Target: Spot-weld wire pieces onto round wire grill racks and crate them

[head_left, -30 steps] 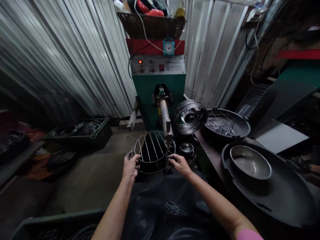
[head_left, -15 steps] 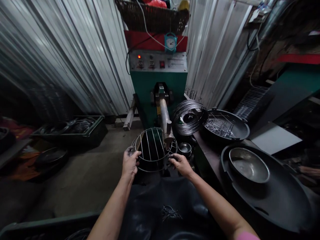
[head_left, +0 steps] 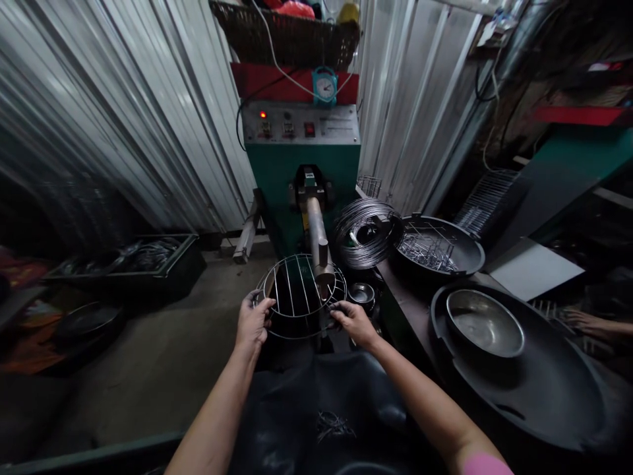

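Observation:
My left hand (head_left: 253,322) grips the left side of a round wire rack (head_left: 297,316), thumb over the rim. Parallel bars cross the rack, and a second ring runs below the first. At the rack's front right, my right hand (head_left: 359,324) is closed in a pinch against the rim; whatever small piece its fingertips hold is too hidden to name. A welding machine's upper arm (head_left: 317,227) reaches over the rack, its tip (head_left: 324,290) low at the rim by my right fingertips. Short wire pieces (head_left: 333,424) lie on the dark apron over my lap.
The green machine (head_left: 267,165) stands ahead with a lit red lamp. To the right are a wire coil (head_left: 368,231), a pan of wire parts (head_left: 465,254), and a metal bowl (head_left: 484,323) in a large black pan (head_left: 554,396). A co-worker's hand (head_left: 591,322) is at far right.
The whole view has swung slightly right, so the machine sits further left. My hands and the rack keep nearly the same place under the machine's arm. More of the co-worker's hand shows.

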`<state>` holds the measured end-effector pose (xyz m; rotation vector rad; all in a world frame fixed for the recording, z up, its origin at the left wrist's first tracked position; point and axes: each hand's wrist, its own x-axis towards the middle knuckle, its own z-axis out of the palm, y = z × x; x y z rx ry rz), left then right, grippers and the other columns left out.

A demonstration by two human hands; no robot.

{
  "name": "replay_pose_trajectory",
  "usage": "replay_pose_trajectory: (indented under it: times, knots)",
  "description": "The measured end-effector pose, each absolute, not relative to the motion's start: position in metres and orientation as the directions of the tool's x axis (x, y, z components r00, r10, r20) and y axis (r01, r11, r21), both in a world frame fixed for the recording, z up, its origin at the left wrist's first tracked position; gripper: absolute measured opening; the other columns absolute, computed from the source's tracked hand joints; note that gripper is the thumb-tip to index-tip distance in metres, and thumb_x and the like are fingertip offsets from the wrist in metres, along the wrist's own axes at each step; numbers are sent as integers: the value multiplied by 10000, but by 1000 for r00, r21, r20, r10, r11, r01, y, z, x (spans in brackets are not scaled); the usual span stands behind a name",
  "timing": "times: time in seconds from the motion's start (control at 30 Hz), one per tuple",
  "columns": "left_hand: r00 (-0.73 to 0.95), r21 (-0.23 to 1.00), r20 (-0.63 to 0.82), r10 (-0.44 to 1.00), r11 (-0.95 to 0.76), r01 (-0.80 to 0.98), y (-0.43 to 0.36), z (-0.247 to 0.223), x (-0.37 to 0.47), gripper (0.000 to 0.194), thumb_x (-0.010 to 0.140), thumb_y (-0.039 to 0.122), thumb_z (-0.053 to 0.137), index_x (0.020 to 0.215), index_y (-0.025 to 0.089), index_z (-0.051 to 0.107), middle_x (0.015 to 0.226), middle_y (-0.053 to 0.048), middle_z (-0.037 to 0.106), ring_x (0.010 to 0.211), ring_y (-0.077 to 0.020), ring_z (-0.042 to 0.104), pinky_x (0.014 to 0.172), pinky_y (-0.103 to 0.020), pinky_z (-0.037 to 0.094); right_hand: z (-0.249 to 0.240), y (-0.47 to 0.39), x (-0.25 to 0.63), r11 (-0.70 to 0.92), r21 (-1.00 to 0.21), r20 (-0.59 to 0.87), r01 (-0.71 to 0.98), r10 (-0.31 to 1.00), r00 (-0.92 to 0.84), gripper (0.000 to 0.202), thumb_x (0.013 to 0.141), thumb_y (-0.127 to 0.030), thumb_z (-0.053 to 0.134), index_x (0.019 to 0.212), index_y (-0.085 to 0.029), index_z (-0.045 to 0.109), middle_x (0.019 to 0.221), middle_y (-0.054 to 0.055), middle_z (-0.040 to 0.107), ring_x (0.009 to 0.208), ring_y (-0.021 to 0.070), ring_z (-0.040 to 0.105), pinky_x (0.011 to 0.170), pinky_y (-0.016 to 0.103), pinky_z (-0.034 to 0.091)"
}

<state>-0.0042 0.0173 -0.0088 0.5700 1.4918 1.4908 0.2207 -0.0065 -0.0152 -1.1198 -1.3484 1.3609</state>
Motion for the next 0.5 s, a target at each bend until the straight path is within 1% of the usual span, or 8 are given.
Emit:
replay_pose_trajectory:
  times: [0.17, 0.37, 0.5]
  knots:
    - [-473, 940, -295, 830, 164, -298, 19, -6, -3, 594, 428, 258, 679, 988, 235, 482, 671, 68, 463, 441, -39, 347, 380, -150, 223, -17, -1, 219, 3, -1000, 6, -15, 982, -190, 217, 689, -386, 628, 755, -183, 588, 645, -28, 586, 522, 123, 589, 495, 231, 461]
    - [-481, 936, -323, 815, 202, -287, 22, -8, -5, 509, 449, 247, 665, 923, 228, 480, 639, 72, 453, 426, -42, 353, 383, -150, 222, -19, 7, 217, 66, -997, 57, 47, 984, -171, 163, 714, -350, 601, 737, -189, 596, 628, -31, 594, 515, 120, 581, 517, 231, 449]
    - [-481, 934, -343, 807, 237, -268, 23, -11, -5, 484, 447, 252, 665, 894, 220, 483, 623, 72, 456, 413, -42, 344, 375, -153, 223, -18, 7, 215, 3, -1000, -2, 30, 984, -175, 146, 711, -335, 602, 761, -197, 609, 620, -27, 607, 504, 130, 583, 511, 245, 467]
